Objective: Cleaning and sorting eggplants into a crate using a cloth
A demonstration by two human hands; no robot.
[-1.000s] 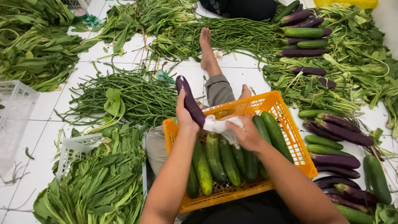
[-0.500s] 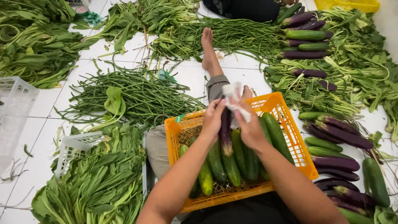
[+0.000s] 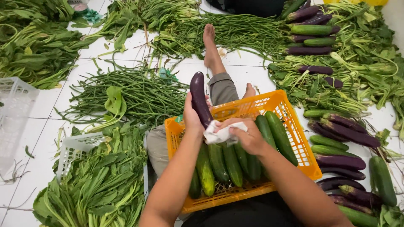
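Dark purple and glossy, a long eggplant (image 3: 199,97) stands nearly upright in the person's left hand (image 3: 192,119), its rounded tip pointing away from the body and up, its lower end hidden behind a crumpled white cloth (image 3: 221,133). The left grip is closed around the eggplant's lower half, thumb on the near side. The right hand (image 3: 249,138) lies just to the right and slightly lower, its fingers pinched shut on the cloth, which presses against the eggplant's base. Both forearms reach forward from the bottom of the view, meeting over an orange plastic crate (image 3: 302,141) that rests on the person's lap. Green cucumbers (image 3: 229,164) lie lengthwise in the crate, directly under the hands. More eggplants and cucumbers lie on the white tiled floor (image 3: 50,109) to the right.
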